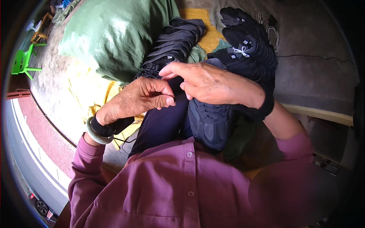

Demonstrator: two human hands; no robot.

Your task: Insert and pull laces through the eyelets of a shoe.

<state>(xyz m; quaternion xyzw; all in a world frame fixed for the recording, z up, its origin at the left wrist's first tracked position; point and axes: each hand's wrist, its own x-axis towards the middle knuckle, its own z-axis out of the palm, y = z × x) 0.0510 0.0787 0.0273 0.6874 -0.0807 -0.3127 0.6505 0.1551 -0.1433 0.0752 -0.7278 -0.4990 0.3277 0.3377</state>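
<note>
A black lace-up shoe (210,123) with mesh panels lies on my lap, its toe toward my body. Its upper end is hidden behind my right hand (216,84). That hand is over the shoe, back upward, fingers reaching left and thumb apart from them; I see nothing between them. Just left of it is my left hand (142,97), closed, with thumb and forefinger tips pressed together near the right fingers. Anything in that pinch is too small to make out. The two hands are close but do not visibly hold the shoe.
Beyond my knees lie a row of stacked black shoe pieces (176,41) and a pile of black shoes (249,41), one with a white lace bow. A big green woven sack (110,34) bulges at upper left. A green plastic chair (24,62) stands far left. A thin cable (315,57) crosses the floor.
</note>
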